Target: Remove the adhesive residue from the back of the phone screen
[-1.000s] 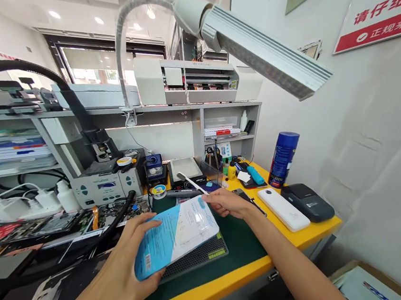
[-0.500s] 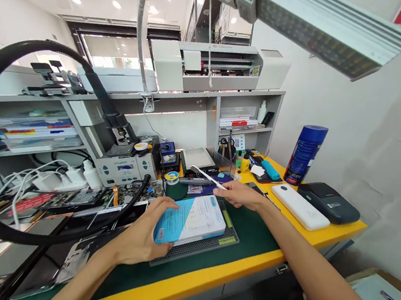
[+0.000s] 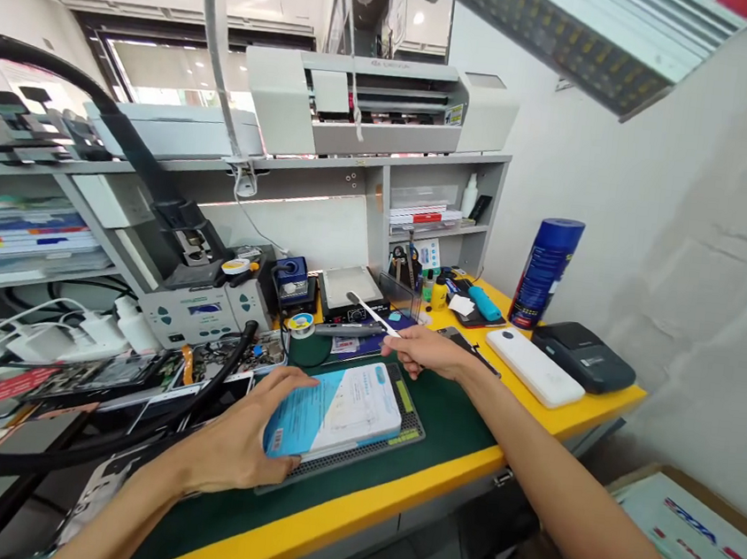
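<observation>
My left hand (image 3: 244,430) grips the left end of a blue and white box (image 3: 339,408), thumb at its front edge and fingers over its far edge. The box lies flat on a dark perforated pad (image 3: 389,439), on a green mat (image 3: 458,422). Between the closed fingers of my right hand (image 3: 426,350) is a thin white brush (image 3: 373,314) with a dark head. It points up and to the left, beyond the box's far right corner. Behind it lie a grey pen-like tool (image 3: 348,330) and a solder spool (image 3: 300,324).
A grey soldering station (image 3: 200,315) and a black hose (image 3: 227,398) stand on the left beside phone parts. On the right are a white power bank (image 3: 534,368), a black case (image 3: 584,357) and a blue can (image 3: 546,273). A lamp (image 3: 573,34) hangs overhead.
The camera view has turned slightly right, so everything sits further left in the picture. My left hand keeps hold of the box, and my right hand still holds the brush.
</observation>
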The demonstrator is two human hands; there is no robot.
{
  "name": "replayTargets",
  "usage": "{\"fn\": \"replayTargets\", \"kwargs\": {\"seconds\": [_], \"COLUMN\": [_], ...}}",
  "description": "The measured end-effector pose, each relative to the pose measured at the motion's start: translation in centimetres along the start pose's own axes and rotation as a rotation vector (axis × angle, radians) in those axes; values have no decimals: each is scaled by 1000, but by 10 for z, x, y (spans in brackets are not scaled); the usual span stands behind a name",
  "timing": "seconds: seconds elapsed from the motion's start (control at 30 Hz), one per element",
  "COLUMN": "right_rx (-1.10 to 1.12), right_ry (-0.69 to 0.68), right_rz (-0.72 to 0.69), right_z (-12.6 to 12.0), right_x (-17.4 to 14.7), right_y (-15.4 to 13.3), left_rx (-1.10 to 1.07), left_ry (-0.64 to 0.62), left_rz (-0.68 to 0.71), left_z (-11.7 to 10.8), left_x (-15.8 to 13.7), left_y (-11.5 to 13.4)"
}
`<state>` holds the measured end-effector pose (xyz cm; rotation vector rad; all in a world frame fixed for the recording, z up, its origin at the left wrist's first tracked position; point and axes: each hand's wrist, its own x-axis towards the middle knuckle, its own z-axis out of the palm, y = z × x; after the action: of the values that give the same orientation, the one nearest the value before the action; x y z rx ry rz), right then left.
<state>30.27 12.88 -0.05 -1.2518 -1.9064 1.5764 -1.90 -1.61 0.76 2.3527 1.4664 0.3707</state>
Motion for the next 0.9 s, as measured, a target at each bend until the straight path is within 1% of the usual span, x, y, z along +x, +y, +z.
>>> {"fn": "replayTargets", "kwargs": {"seconds": [0.33, 0.73, 0.8, 0.9], "right_rx": [-42, -83, -87, -87], "right_ry": [-21, -49, -50, -48], "right_rz": [34, 15, 4, -17], "right_z": [3, 1, 2, 2], "right_x": [1, 8, 7, 5], "right_y": [-1, 3, 2, 2], "left_rx": [62, 83, 88, 109], "left_ry": [-19, -30, 9, 155], "left_rz": [-31, -75, -86, -123], "left_z": [3, 3, 1, -7], "left_x": [-5, -6, -11, -24], "left_y": [-2, 3, 7, 11]}}
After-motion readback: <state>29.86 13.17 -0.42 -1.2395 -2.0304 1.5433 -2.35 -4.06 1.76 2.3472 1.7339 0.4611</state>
